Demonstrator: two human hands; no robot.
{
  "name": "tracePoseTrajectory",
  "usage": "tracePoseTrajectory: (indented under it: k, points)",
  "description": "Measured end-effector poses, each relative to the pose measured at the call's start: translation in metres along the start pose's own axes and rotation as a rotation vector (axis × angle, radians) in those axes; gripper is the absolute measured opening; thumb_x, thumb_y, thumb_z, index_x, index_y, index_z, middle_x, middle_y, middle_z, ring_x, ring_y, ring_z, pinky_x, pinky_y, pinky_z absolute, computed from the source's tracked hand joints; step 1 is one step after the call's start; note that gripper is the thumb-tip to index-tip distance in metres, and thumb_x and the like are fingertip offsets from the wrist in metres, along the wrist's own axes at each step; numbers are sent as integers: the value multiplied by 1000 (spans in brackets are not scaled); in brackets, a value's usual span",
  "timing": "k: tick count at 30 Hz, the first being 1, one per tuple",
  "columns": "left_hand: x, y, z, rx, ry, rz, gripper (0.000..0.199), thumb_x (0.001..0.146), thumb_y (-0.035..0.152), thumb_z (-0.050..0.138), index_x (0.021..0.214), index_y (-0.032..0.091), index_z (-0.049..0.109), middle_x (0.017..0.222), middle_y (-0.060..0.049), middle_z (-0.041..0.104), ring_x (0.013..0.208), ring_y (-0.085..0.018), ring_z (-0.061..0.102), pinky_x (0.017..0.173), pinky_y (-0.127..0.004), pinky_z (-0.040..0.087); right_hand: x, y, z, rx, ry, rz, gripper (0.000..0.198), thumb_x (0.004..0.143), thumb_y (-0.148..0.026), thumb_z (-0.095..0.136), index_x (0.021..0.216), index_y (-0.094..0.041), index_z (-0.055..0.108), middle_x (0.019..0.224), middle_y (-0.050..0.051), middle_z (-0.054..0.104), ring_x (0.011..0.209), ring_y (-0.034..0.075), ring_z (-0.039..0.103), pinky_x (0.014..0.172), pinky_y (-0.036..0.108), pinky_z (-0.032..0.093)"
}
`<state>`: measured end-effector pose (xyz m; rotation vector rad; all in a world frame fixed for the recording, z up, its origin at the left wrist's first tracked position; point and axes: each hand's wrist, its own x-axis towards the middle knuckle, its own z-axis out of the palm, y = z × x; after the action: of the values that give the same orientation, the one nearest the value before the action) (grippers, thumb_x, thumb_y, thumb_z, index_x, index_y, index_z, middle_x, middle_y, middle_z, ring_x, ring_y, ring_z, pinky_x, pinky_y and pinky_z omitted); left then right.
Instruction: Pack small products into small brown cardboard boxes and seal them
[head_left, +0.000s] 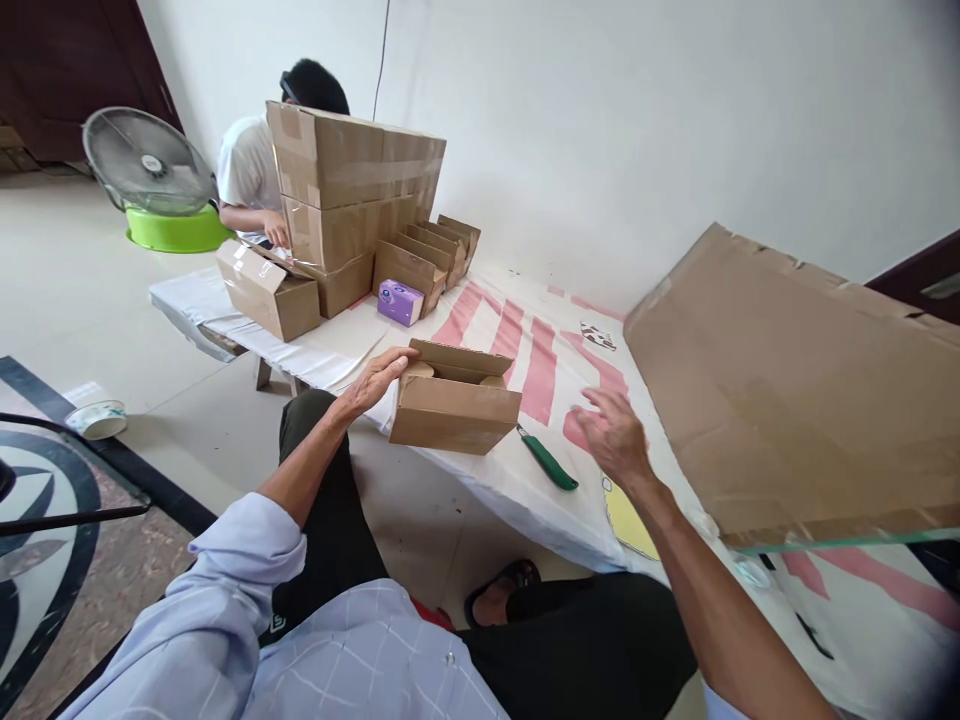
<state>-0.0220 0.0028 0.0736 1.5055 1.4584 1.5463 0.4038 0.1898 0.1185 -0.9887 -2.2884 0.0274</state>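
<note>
A small open-topped cardboard box (pixel 454 412) sits at the front edge of the cloth-covered table, its back flap raised. My left hand (pixel 379 380) holds the box at its left end, fingers along the upper corner. To the right of the box, my right hand (pixel 613 435) is over the table with its fingers loosely bent and apart, and nothing shows in it. Between that hand and the box lies a green-handled knife (pixel 551 462). A yellow flat piece (pixel 628 518) is partly hidden behind my right forearm.
Stacked taped cartons (pixel 360 165) stand at the back left, hiding part of a co-worker (pixel 251 165). Beside them are several open boxes (pixel 409 265), a purple tissue pack (pixel 400 302) and another carton (pixel 266 290). A large cardboard sheet (pixel 795 390) leans at the right.
</note>
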Motion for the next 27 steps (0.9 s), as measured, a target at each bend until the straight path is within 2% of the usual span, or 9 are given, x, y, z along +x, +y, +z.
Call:
tracePoseTrajectory:
  k: [3,6,8,11,15,18,21,24,27]
  points:
    - [2,-2,-1,14,0,25,63,100,65,56,137,17,73,144,-15,71,136,-36,62,121,-51,46,32,-73,24,106,-127,-265,47,102,-55,60,131,-22,77,133,17,76,127,36,69,114,56,55]
    - [3,-3,-3,22,-24,53,59,101,60,56,138,16,73,144,-16,71,136,-34,63,123,-49,45,41,-110,34,152,-256,-355,42,102,-54,65,128,-25,78,125,14,80,119,35,73,106,53,59]
    - [3,-5,-4,25,-42,77,55,102,56,56,137,17,73,145,-15,70,138,-34,61,124,-47,44,37,-119,33,159,-264,-375,35,102,-50,68,126,-26,78,118,12,81,110,33,75,98,50,62]
    - [3,-9,-5,33,-48,108,53,103,54,55,138,19,73,145,-13,70,137,-32,62,123,-47,46,21,-122,24,162,-166,-443,18,105,-32,65,117,-25,77,104,8,80,96,28,76,87,43,62]
    - [1,-13,-3,41,-41,101,57,101,56,59,143,19,69,142,-13,69,132,-32,63,109,-44,54,-13,-128,16,57,-52,-607,16,105,-15,63,104,-23,76,99,8,80,96,26,75,88,40,60]
    - [-2,-8,-2,47,-57,57,67,93,60,72,147,21,65,150,-14,64,135,-33,62,104,-43,57,-37,-135,17,-71,-58,-661,14,104,-15,66,106,-22,77,104,11,81,96,27,74,87,41,60]
    - [-4,2,3,136,-58,19,89,79,62,87,152,20,59,156,-16,59,140,-37,59,112,-49,55,-45,-141,19,-102,-80,-643,11,105,-21,66,106,-21,78,107,12,81,99,28,74,87,42,61]
    - [-2,11,14,283,-23,17,105,66,58,98,153,17,55,153,-20,58,144,-41,55,123,-57,47,-38,-145,23,-42,-119,-587,21,109,-20,58,102,-22,78,108,11,81,102,26,75,91,41,61]
    - [-1,16,29,404,33,7,109,61,49,101,154,19,52,150,-18,57,146,-43,52,125,-60,45,-23,-149,28,-22,-193,-543,25,110,-23,54,114,-22,79,121,12,81,112,27,75,98,43,61]
